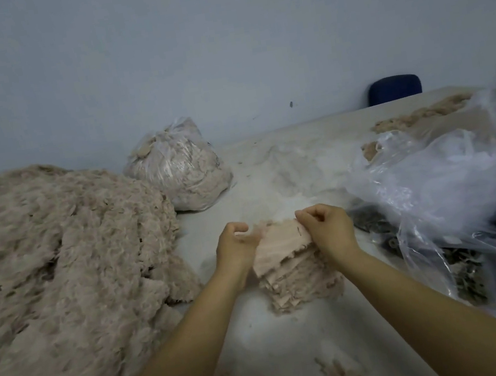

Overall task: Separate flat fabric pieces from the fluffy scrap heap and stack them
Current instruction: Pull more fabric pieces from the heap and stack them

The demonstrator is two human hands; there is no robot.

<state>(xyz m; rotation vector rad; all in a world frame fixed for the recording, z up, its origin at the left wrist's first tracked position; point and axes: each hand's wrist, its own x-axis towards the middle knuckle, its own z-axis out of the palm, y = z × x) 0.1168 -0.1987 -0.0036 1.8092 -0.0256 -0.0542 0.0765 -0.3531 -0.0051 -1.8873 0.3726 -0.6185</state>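
Hands, left (235, 243) and right (326, 227), pinch a flat fabric piece (280, 242) that hides the stack (300, 286) top beneath

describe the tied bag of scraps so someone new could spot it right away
Start at the big fluffy scrap heap filling the table's left side. Just past its far right edge, near the wall, sits the tied bag. Unlike the loose, crumpled clear plastic bag on the right, it is stuffed round with beige scraps and knotted on top.

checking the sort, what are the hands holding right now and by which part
Both hands hold one flat fabric piece above the stack: left hand at its left edge, right hand pinching its top right corner.
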